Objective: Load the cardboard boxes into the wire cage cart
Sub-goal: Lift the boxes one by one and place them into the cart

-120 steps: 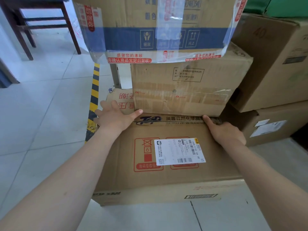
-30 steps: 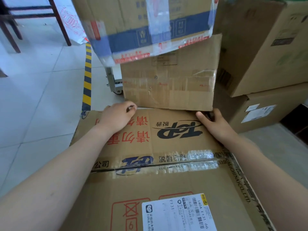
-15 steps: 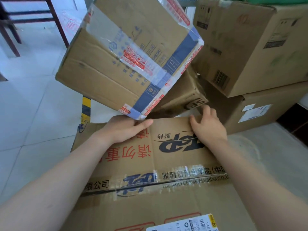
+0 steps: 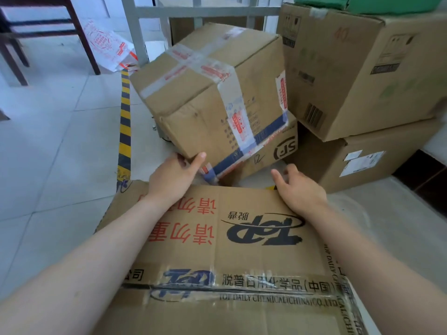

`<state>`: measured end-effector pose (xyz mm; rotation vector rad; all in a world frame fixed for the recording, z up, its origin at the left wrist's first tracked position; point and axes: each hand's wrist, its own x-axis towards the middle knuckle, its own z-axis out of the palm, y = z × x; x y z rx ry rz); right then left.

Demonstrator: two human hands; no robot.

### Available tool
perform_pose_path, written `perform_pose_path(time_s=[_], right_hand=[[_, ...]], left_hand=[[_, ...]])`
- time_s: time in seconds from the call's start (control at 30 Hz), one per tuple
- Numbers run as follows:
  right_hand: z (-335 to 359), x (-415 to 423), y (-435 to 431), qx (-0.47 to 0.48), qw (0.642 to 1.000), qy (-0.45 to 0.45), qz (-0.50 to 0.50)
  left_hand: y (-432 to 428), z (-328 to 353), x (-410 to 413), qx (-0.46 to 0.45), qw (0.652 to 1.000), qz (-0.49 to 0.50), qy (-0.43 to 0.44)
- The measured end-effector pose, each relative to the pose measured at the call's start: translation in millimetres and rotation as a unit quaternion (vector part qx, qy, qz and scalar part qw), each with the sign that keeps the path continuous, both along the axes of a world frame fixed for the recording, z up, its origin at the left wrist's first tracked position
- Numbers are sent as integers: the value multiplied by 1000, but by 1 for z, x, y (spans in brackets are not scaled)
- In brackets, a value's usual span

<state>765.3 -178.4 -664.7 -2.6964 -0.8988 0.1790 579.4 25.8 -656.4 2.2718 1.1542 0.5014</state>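
Left grip (image 4: 174, 177) on box (image 4: 212, 97), tiled floor (image 4: 60, 146)

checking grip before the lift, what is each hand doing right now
Left hand: pinching the bottom corner of the tilted brown cardboard box with clear and red tape.
Right hand: open, fingers loose, holding nothing.
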Motion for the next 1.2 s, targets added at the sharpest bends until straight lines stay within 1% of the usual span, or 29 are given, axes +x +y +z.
perform_pose_path(time_s=[0.1, 0.2, 0.27, 0.33, 0.47, 0.53, 0.67, 0.8, 0.9, 1.0, 1.07, 1.1, 1.17, 1.2], right_hand=[[2, -2, -1, 7, 1000, 10, 22], [1, -3, 0, -9, 999, -2, 51], [0, -3, 3, -14, 998, -10, 53], [-1, -1, 5, -28, 998, -12, 49], [-1, 2, 9, -84, 995, 10, 50], [-2, 3, 9, -84, 995, 15, 52], [-2, -1, 7, -54, 997, 4, 58], [-2, -10, 5, 24, 998, -34, 52], [0, -22, 4, 79, 992, -70, 76], [1, -31, 3, 72, 990, -73, 98], [1, -34, 1, 66, 991, -64, 92], [1, -34, -1, 69, 992, -59, 85], [1, -37, -3, 68, 994, -43, 75], [1, -39, -4, 64, 995, -35, 72]], left_hand=[[12, -9, 2, -29, 992, 42, -111], [24, -14, 7, -26, 983, 52, -176], [26, -14, 10, -10, 978, 53, -201], [26, -13, 11, 7, 979, 49, -196], [28, -15, 10, 1, 984, 28, -174], [26, -15, 8, 9, 986, 33, -164], [17, -12, 1, 19, 985, 34, -168], [18, -16, -6, 29, 989, 12, -145], [13, -16, -11, 59, 990, -2, -126], [10, -13, -15, 72, 984, 19, -164], [10, -10, -17, 34, 977, 46, -206], [10, -9, -18, 14, 975, 40, -217], [6, -7, -19, 7, 976, -11, -218], [3, -6, -19, 14, 976, -56, -209]])
